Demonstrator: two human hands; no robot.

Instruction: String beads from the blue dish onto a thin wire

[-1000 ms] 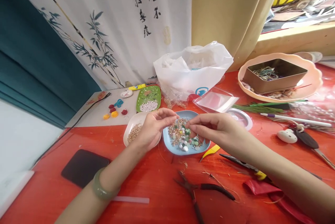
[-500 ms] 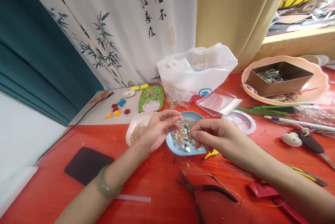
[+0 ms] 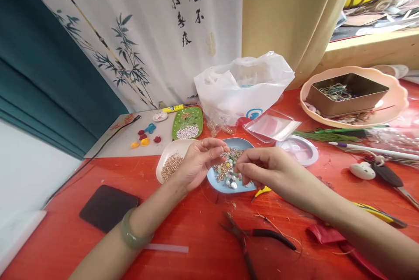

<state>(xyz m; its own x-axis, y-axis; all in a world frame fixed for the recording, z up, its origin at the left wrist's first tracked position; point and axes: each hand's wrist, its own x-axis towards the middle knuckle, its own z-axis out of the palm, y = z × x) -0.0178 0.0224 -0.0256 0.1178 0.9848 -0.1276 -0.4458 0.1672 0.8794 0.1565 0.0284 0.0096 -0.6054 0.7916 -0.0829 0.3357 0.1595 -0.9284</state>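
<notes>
Both my hands hover over a light blue dish [image 3: 244, 144] heaped with gold, green and pearl beads, on a red table [image 3: 183, 227]. My left hand [image 3: 198, 162] is curled, its thumb and fingers pinched on something too small to name. My right hand [image 3: 265, 169] is closed in a pinch facing it, fingertips almost touching the left ones above the beads. What it holds is too fine to make out. A green bangle [image 3: 131, 232] sits on my left wrist.
A white dish of gold beads [image 3: 170, 164] and a green dish of pearls [image 3: 187, 124] lie to the left. Black pliers [image 3: 252, 236] lie in front. Behind are a white plastic bag [image 3: 242, 86], a round clear lid [image 3: 299, 149] and a pink plate with a tin [image 3: 353, 97]. A black pad [image 3: 106, 206] lies at left.
My hands stay over the blue dish; my right hand drew slightly closer to the left one. The view shifted a little.
</notes>
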